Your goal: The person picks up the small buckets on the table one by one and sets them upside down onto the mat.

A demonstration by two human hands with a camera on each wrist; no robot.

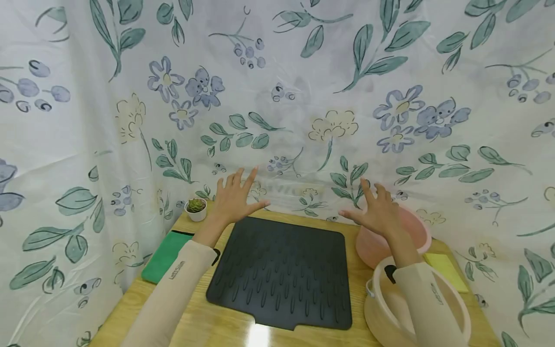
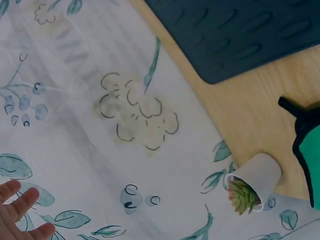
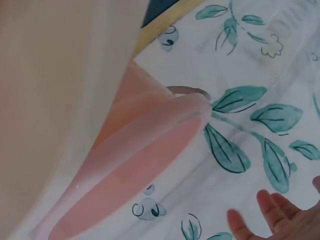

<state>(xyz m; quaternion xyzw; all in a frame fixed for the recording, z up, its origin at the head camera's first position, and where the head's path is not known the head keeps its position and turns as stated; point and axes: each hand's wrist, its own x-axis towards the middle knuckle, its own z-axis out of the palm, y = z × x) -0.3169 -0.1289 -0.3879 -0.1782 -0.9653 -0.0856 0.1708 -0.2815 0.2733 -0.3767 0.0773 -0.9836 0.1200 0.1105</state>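
Both hands are raised with fingers spread and hold nothing. In the head view the left hand is over the far left corner of a dark ribbed mat, near a small potted succulent. Its fingertips show at the lower left of the left wrist view. The right hand overlaps a pink bucket in the head view, with a cream bucket below its forearm. Fingers of the right hand appear at the lower right of the right wrist view.
A green cloth-like item with black edging lies left of the mat. Right of the buckets is a yellow flat piece. These things stand on a wooden table, enclosed by a floral curtain at the back and sides.
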